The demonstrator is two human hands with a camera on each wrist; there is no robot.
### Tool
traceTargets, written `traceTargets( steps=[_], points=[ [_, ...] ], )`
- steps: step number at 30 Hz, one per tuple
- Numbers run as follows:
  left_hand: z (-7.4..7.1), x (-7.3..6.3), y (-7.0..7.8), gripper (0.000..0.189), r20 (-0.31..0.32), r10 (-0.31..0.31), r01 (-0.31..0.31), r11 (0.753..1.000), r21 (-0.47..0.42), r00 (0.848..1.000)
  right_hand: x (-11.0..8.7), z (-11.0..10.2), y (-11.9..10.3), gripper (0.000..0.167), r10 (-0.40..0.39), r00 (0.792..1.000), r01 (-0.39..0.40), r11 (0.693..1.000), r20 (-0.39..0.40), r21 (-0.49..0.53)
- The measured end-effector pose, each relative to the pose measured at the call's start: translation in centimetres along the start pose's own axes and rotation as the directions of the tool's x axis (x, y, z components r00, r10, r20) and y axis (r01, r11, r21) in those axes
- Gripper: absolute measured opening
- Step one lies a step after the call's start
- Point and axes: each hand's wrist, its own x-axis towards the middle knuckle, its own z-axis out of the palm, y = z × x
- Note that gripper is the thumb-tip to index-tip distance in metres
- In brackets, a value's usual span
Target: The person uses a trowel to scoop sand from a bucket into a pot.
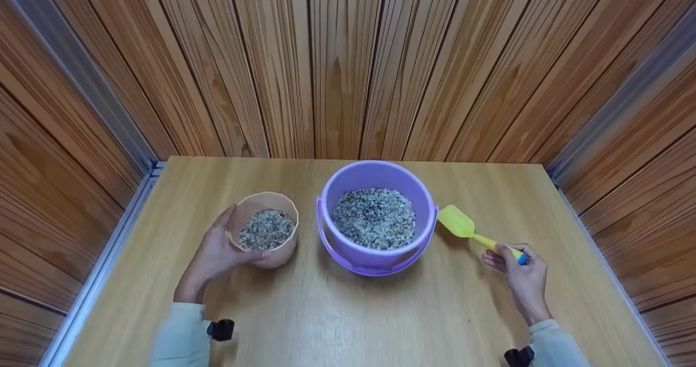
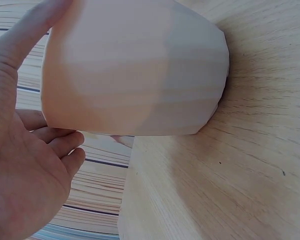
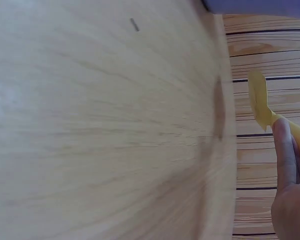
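In the head view, my left hand (image 1: 220,250) grips a peach-coloured faceted pot (image 1: 280,255) at its left side, thumb along the near wall. Gravel (image 1: 266,229) fills part of the pot. The left wrist view has the pot (image 2: 135,70) upright on the table, the fingers curving round its rim side. My right hand (image 1: 522,277) holds a yellow toy shovel (image 1: 457,221) by its handle, which has a blue end. The shovel is raised above the table, its blade beside a purple bucket (image 1: 375,261). More gravel (image 1: 375,217) lies inside the bucket.
The bucket's handle hangs down on its near side. Everything stands on a light wooden table (image 1: 359,318). Wood-plank walls (image 1: 337,68) close off the back and both sides, with metal rails (image 1: 117,247) along the edges.
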Motion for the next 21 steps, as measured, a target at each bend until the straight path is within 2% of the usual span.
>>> traceTargets(
  steps=[11,16,21],
  points=[
    [0.0,0.0,-0.1,0.135,0.002,-0.007,0.007,1.000,-0.017,1.000,0.2,-0.6,1.5,0.029,0.057,0.998,-0.057,0.996,-0.004,-0.064],
    [0.0,0.0,-0.1,0.135,-0.005,0.000,0.000,1.000,-0.021,1.000,0.4,-0.7,1.9,0.028,0.063,0.998,-0.063,0.997,-0.007,-0.045],
    [0.1,0.0,0.0,0.135,-0.013,0.010,-0.010,1.000,-0.010,1.000,0.5,-0.6,2.2,0.027,0.049,0.999,-0.050,0.996,-0.006,-0.068]
  ],
)
